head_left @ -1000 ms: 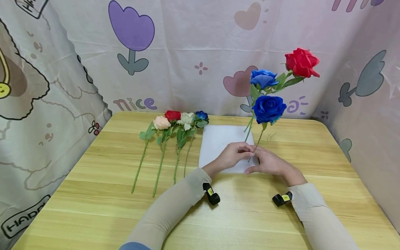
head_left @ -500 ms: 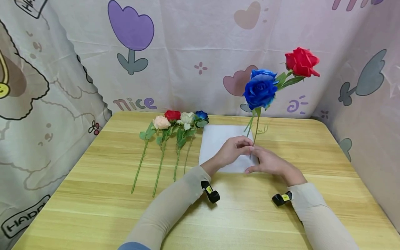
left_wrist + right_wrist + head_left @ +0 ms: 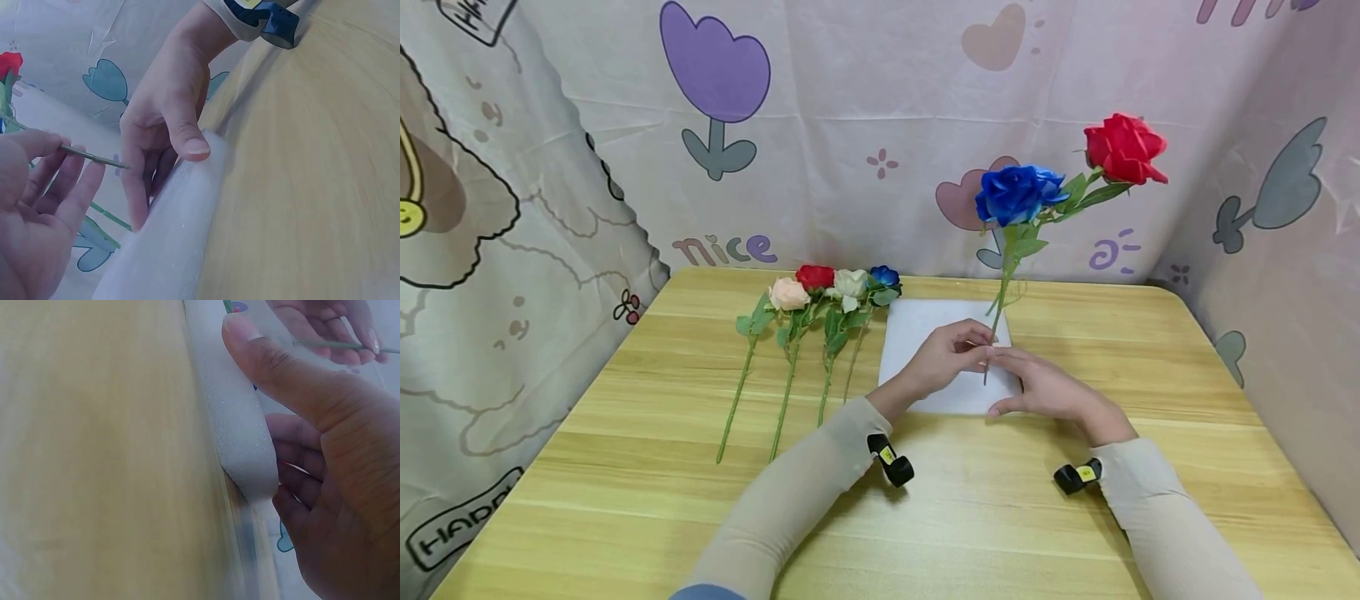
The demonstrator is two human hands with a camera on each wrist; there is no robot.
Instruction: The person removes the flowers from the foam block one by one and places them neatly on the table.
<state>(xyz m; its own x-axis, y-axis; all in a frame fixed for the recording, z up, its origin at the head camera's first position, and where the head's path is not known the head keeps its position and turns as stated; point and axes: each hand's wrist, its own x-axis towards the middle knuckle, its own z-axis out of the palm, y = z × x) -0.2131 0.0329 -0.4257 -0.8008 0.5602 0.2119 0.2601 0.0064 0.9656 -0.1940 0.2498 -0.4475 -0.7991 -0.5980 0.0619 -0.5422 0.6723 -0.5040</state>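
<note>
The left hand (image 3: 951, 357) pinches the thin green stem (image 3: 94, 157) of a blue rose (image 3: 1009, 195); the stem's lower end hangs free above a white foam block (image 3: 917, 333). Behind that bloom, partly hidden, is a second blue rose (image 3: 1049, 185), with a red rose (image 3: 1124, 150) leaning to the right. In the left wrist view, other green stems (image 3: 109, 215) meet the foam. The right hand (image 3: 1052, 387) rests at the foam's right side, thumb at the near edge and fingers along the far side (image 3: 369, 462).
Left of the foam on the wooden table (image 3: 625, 500) lie several flowers: a pale pink rose (image 3: 788, 293), a red one (image 3: 815, 277), a white one (image 3: 850, 284) and a blue one (image 3: 884, 276). Patterned cloth (image 3: 865, 75) hangs behind the table.
The left hand has moved left and slightly away from the wearer. Its blue rose has shifted up and left, now overlapping the other blue rose. The right hand has barely moved.
</note>
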